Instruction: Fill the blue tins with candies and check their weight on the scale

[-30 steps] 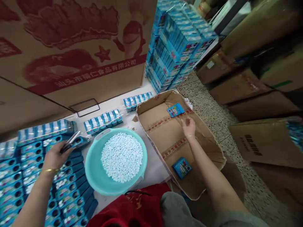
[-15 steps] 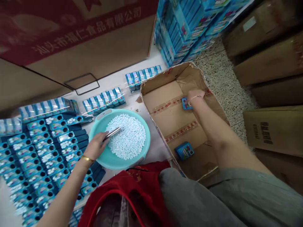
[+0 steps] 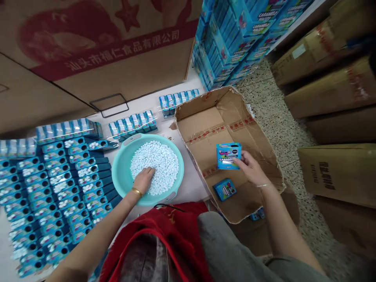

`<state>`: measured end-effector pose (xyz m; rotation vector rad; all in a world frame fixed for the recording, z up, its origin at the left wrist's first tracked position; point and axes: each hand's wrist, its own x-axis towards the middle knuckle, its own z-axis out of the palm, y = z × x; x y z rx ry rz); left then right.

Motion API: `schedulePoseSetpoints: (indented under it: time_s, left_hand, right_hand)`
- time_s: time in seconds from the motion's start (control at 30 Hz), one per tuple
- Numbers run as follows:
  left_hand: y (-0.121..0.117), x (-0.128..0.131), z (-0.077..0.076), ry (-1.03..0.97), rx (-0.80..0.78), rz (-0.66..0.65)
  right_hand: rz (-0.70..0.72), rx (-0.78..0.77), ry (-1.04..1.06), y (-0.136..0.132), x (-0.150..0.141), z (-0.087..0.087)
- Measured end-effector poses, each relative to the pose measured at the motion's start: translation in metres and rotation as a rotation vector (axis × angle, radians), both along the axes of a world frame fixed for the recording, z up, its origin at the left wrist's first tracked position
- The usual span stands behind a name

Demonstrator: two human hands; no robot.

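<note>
My left hand [image 3: 143,179] rests knuckles-up in the pile of small white candies [image 3: 157,160] that fills a teal basin [image 3: 122,170]. Its fingers are curled down into the candies, and whatever they grip is hidden. A gold bangle sits on that wrist. My right hand [image 3: 250,169] holds a small blue box [image 3: 228,156] upright over an open, shallow cardboard box [image 3: 205,103]. A second blue box [image 3: 224,189] lies flat on that box's floor, just left of my right hand.
Rows of open blue boxes [image 3: 58,184] with candies cover the surface at left. Wrapped packs [image 3: 132,122] lie behind the basin. Behind stand a big printed carton [image 3: 88,51] and stacked blue cartons [image 3: 232,35]. Brown cartons [image 3: 337,172] line the right. A red cloth [image 3: 164,239] covers my lap.
My left hand moved from the rows of boxes into the basin, and the metal tool it held has dropped from sight. My right hand picked up the far blue box and drew it nearer.
</note>
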<state>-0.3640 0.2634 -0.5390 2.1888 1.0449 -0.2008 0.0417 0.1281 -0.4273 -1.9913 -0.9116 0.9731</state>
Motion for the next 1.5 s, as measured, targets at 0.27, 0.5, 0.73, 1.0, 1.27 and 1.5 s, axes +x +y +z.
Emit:
schedulePoseSetpoints:
  time_s: [0.27,0.5,0.73,1.0,1.27,1.5]
  left_hand:
    - [-0.021,0.002,0.005,-0.101,-0.153,0.033]
    - [-0.001,-0.038,0.079,-0.282,-0.098,0.030]
    - [0.017,-0.040,0.162,-0.230,0.035,-0.138]
    - [0.003,0.014,0.212,0.345,0.263,-0.370]
    - [0.004,0.012,0.216,0.309,0.295,-0.308]
    - [0.024,-0.025,0.077,0.272,0.133,-0.019]
  right_hand:
    - [-0.030,0.156,0.596,0.015,-0.130,0.011]
    - [0.005,0.246,0.291,0.014,-0.173,-0.020]
    - [0.322,0.324,-0.117,0.028,-0.193,-0.037]
    - [0.443,0.393,-0.126,0.031,-0.214,-0.042]
    - [0.386,0.411,-0.130,0.031,-0.210,-0.059]
    - [0.228,0.371,-0.122,0.034,-0.196,-0.056]
